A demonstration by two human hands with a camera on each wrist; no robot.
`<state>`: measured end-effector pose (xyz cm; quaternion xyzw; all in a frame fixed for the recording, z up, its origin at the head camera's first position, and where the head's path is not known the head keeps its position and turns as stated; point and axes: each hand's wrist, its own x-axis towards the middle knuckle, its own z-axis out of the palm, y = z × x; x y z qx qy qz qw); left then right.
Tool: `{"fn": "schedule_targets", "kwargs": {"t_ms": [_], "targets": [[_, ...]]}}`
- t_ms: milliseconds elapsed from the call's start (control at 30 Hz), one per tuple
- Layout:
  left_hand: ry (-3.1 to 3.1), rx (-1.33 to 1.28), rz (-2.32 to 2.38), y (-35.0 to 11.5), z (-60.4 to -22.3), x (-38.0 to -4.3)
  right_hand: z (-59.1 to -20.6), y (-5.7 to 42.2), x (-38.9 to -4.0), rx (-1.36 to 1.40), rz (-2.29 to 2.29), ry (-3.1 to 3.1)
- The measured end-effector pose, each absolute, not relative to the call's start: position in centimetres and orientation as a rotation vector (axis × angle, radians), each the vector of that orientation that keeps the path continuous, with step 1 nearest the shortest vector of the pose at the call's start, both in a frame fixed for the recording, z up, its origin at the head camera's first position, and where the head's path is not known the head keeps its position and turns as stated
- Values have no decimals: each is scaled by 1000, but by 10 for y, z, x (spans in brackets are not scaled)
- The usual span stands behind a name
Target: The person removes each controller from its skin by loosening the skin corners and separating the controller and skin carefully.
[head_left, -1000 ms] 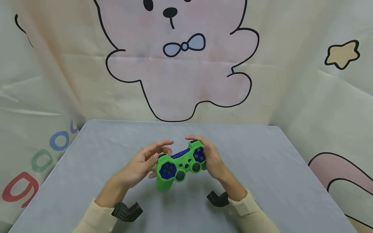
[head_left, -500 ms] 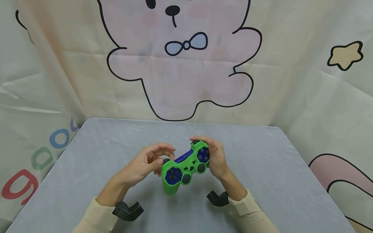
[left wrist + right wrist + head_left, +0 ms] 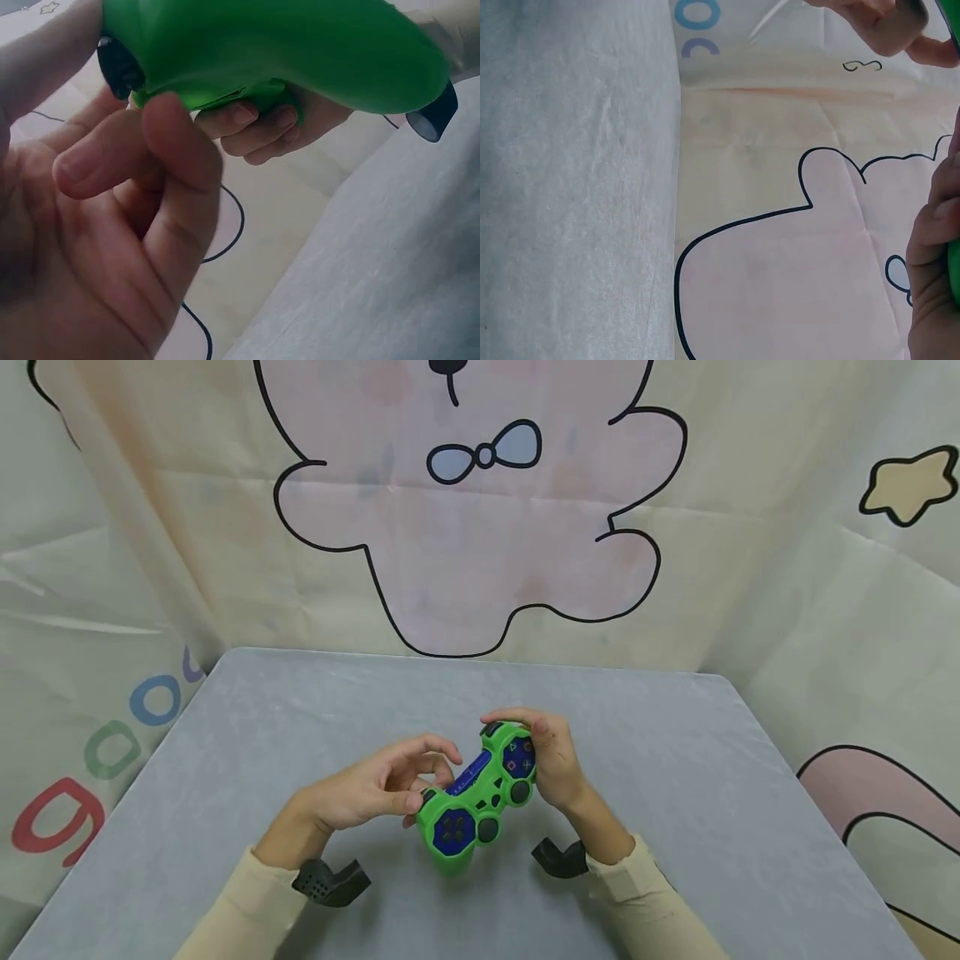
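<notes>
The right hand [image 3: 557, 762] gripped the right side of a green game controller [image 3: 482, 799], forefinger reaching over its top edge. The left hand [image 3: 372, 791] lightly pinched the other front corner, thumb on top and fingers bent. The controller was slanted, buttons up, in the air above the grey table [image 3: 652, 768]. Handling it well probably called for a steady right grip, leaving the left fingers free to shift. Behind the table hung a cartoon curtain [image 3: 465, 560].
</notes>
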<state>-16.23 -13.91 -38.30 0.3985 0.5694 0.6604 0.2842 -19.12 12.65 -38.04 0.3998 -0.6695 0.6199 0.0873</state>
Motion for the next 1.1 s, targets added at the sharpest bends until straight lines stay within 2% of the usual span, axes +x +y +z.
{"fn": "schedule_targets", "kwargs": {"t_ms": [533, 1100], "targets": [[1206, 1130, 1753, -145, -380, -162, -374, 122, -181, 1357, 1816, -2005], [1563, 1107, 1738, -166, -367, -164, -372, 123, -177, 1429, 1761, -1930]]}}
